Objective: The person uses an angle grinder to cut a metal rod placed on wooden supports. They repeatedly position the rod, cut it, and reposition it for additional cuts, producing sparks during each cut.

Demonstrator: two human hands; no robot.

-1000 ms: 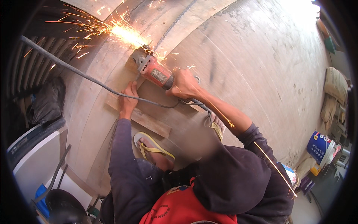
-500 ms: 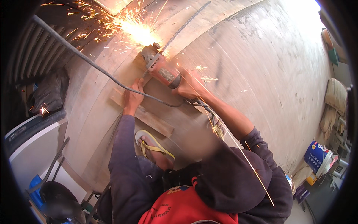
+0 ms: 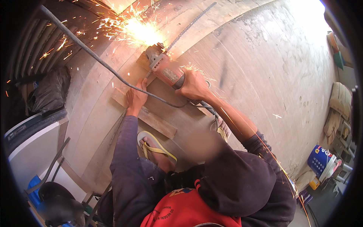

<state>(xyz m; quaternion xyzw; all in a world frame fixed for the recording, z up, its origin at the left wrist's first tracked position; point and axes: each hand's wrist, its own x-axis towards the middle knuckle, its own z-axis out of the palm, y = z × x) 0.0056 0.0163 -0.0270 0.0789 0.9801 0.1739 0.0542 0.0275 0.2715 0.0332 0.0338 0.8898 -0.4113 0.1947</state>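
Note:
My right hand (image 3: 194, 87) is wrapped round the rear body of a red angle grinder (image 3: 169, 70). The grinder's head meets a ribbed steel bar (image 3: 192, 25), and a bright burst of sparks (image 3: 141, 32) sprays to the upper left. The bar's far part sticks out beyond the grinder. My left hand (image 3: 136, 97) closes on the bar's near part, just below the grinder head; fingers partly hide it. Under the bar lies a wooden block (image 3: 143, 60). A wooden plank (image 3: 157, 123) lies nearer my sandalled foot (image 3: 157, 147).
A thick grey cable (image 3: 94, 56) crosses over my left wrist area toward the grinder. Dark bags (image 3: 51, 90) and a white-panelled frame (image 3: 36, 143) stand at left. A blue-and-white bucket (image 3: 321, 162) and brown sacks (image 3: 337, 102) sit at right on the concrete floor (image 3: 261, 75).
The grinder and right hand have shifted very slightly; both hands keep their holds. The spark pattern differs, and the cable has moved a little to the right at the upper left.

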